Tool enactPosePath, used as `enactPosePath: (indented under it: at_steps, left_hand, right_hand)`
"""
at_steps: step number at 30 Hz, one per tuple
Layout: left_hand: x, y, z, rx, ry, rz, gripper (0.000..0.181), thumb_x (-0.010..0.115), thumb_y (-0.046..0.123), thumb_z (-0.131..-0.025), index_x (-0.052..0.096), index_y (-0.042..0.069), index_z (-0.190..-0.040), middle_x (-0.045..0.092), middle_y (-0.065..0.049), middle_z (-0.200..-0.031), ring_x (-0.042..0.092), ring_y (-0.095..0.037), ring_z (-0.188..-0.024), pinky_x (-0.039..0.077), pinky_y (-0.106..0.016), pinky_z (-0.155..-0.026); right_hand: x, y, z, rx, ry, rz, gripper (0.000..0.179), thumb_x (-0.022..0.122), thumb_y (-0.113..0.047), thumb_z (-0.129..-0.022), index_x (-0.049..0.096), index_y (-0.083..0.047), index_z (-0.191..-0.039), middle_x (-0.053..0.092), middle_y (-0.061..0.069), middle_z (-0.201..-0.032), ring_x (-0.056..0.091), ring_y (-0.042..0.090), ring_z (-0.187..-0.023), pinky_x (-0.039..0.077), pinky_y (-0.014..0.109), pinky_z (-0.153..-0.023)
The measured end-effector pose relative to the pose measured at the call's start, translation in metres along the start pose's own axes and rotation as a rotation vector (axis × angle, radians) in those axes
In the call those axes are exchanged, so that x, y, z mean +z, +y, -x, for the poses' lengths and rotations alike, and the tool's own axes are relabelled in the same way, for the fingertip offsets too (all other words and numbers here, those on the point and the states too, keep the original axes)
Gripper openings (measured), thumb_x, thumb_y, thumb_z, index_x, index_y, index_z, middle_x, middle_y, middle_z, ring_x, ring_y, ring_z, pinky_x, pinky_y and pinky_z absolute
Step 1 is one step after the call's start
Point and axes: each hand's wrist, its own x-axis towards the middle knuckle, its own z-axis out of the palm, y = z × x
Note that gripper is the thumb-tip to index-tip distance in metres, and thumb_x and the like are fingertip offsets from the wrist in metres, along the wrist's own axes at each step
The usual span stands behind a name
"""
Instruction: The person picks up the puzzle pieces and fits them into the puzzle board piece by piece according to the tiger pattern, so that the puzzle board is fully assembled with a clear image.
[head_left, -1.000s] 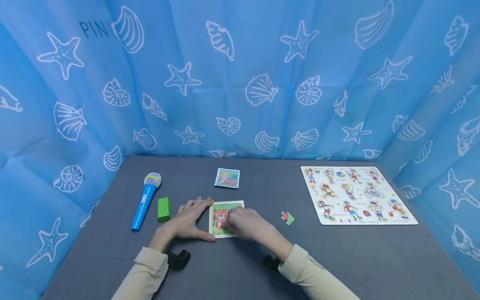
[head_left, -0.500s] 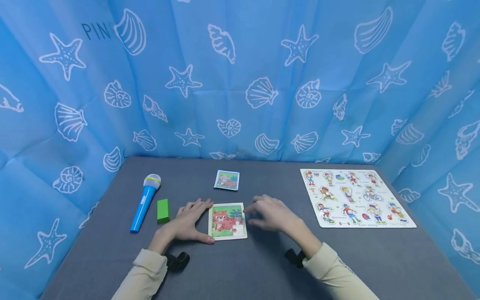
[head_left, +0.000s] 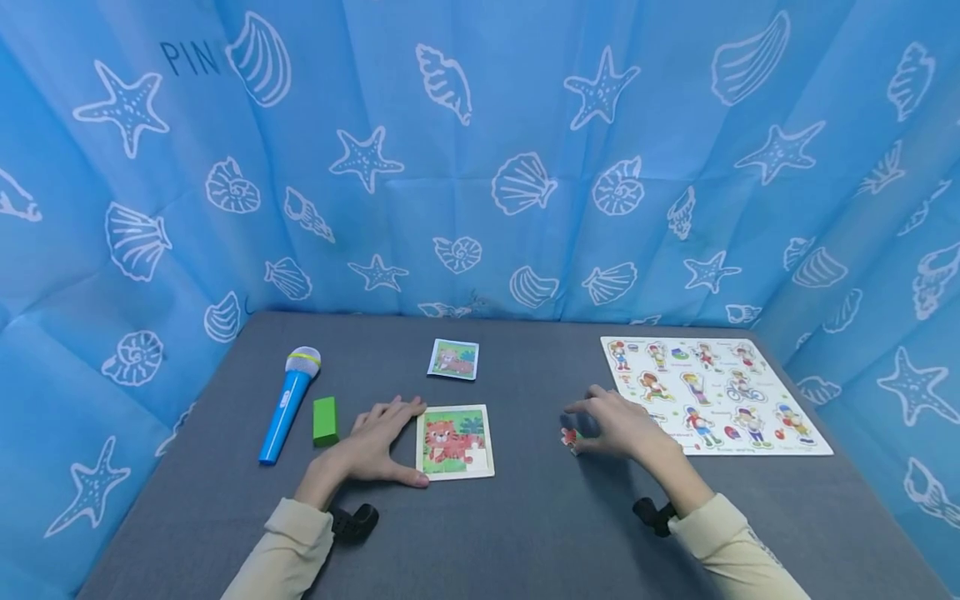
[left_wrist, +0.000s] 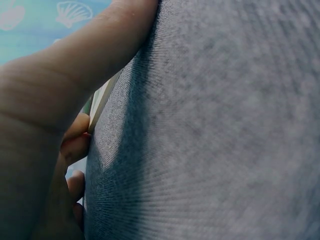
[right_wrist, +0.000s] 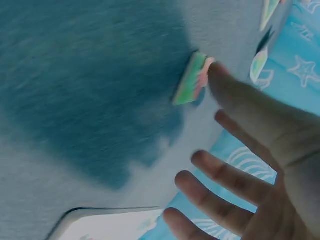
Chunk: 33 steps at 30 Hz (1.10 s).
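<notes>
A small framed tiger jigsaw (head_left: 444, 446) lies on the table, with a bare pale spot at its lower right. Beside its left edge rests my left hand (head_left: 378, 442), fingers spread, thumb at the lower left corner of the frame. To the right, my right hand (head_left: 622, 423) reaches over a loose jigsaw piece (head_left: 570, 437), partly covering it. In the right wrist view that red and green jigsaw piece (right_wrist: 190, 82) sits right at the thumb tip (right_wrist: 220, 75), while the other fingers stay spread apart.
A white pegged board with sports figures (head_left: 727, 400) lies at the right, just beyond my right hand. On the left are a blue toy microphone (head_left: 288, 408) and a green block (head_left: 326, 422). A picture card (head_left: 453, 359) lies behind the jigsaw. A blue curtain (head_left: 480, 167) surrounds the grey table.
My right hand has left the framed jigsaw and moved right to the loose piece, uncovering the tiger picture. The left hand has stayed at the frame's left edge.
</notes>
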Motion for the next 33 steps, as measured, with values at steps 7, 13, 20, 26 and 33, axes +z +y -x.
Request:
enactPosePath:
  at_steps: [7, 13, 20, 26, 33]
  left_hand:
    - [-0.003, 0.002, -0.001, -0.009, -0.006, -0.002, 0.114, 0.082, 0.068, -0.072, 0.03, 0.021, -0.162, 0.024, -0.01, -0.171, 0.018, -0.043, -0.157, 0.022, -0.068, -0.119]
    - [-0.004, 0.002, -0.001, -0.009, -0.007, -0.003, 0.114, 0.082, 0.068, -0.072, 0.03, 0.022, -0.162, 0.024, -0.01, -0.171, 0.018, -0.043, -0.157, 0.022, -0.069, -0.119]
    - [-0.002, 0.0, -0.001, -0.007, -0.012, 0.004, 0.113, 0.082, 0.068, -0.072, 0.029, 0.022, -0.162, 0.023, -0.011, -0.172, 0.018, -0.043, -0.157, 0.021, -0.07, -0.119]
    - [-0.002, 0.0, 0.0, -0.004, -0.013, 0.004, 0.114, 0.082, 0.068, -0.072, 0.029, 0.022, -0.162, 0.023, -0.01, -0.172, 0.017, -0.042, -0.157, 0.021, -0.069, -0.119]
    - [-0.001, -0.002, -0.001, -0.006, -0.019, 0.01, 0.113, 0.082, 0.068, -0.072, 0.029, 0.022, -0.162, 0.023, -0.01, -0.172, 0.017, -0.042, -0.157, 0.021, -0.069, -0.119]
  right_hand:
    - [0.006, 0.01, 0.005, -0.017, 0.014, -0.035, 0.03, 0.085, -0.015, -0.082, 0.078, -0.011, -0.11, 0.075, 0.004, -0.101, 0.068, 0.017, -0.088, 0.054, 0.037, -0.069]
    - [0.008, 0.011, 0.001, -0.043, 0.014, -0.059, 0.043, 0.085, -0.017, -0.083, 0.073, -0.007, -0.123, 0.073, 0.005, -0.099, 0.062, 0.014, -0.084, 0.052, 0.036, -0.067]
    - [0.009, 0.008, -0.001, -0.137, 0.005, -0.061, 0.041, 0.084, -0.017, -0.083, 0.074, -0.01, -0.122, 0.069, 0.004, -0.104, 0.061, 0.014, -0.085, 0.051, 0.031, -0.07]
    - [0.012, 0.008, -0.003, -0.199, -0.006, -0.069, 0.028, 0.082, -0.017, -0.086, 0.077, -0.012, -0.113, 0.069, 0.001, -0.101, 0.062, 0.012, -0.085, 0.051, 0.028, -0.07]
    - [0.016, 0.004, -0.009, -0.195, 0.01, -0.027, 0.028, 0.079, -0.028, -0.086, 0.075, -0.012, -0.109, 0.069, -0.003, -0.092, 0.059, 0.007, -0.079, 0.048, 0.026, -0.066]
